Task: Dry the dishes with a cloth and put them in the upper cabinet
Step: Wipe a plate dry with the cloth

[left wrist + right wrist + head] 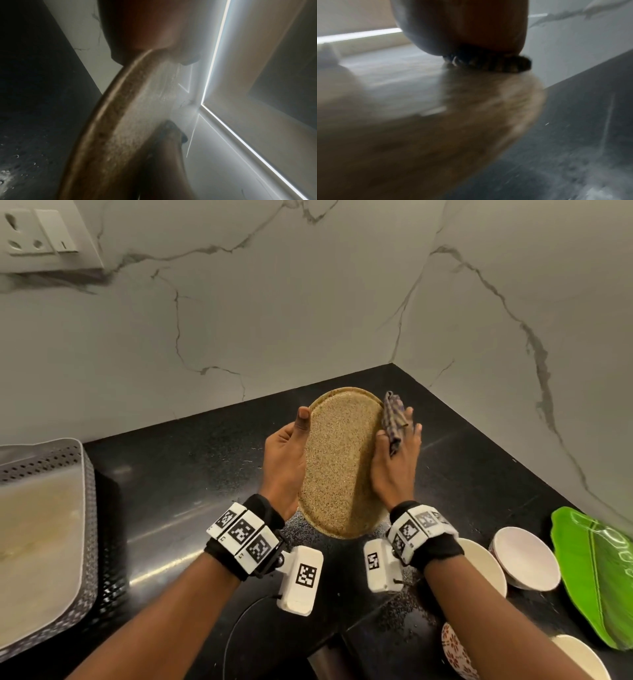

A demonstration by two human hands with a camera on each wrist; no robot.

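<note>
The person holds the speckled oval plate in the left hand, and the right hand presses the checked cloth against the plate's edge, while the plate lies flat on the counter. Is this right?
Not quite. In the head view the speckled oval plate is lifted and tilted above the counter, not lying flat. The left hand does hold it, and the right hand does press the checked cloth against its edge.

White grey-veined marble walls [308, 302] meeting at a corner above a black speckled bench [178, 460]; wall socket [41, 232] upper left
</note>
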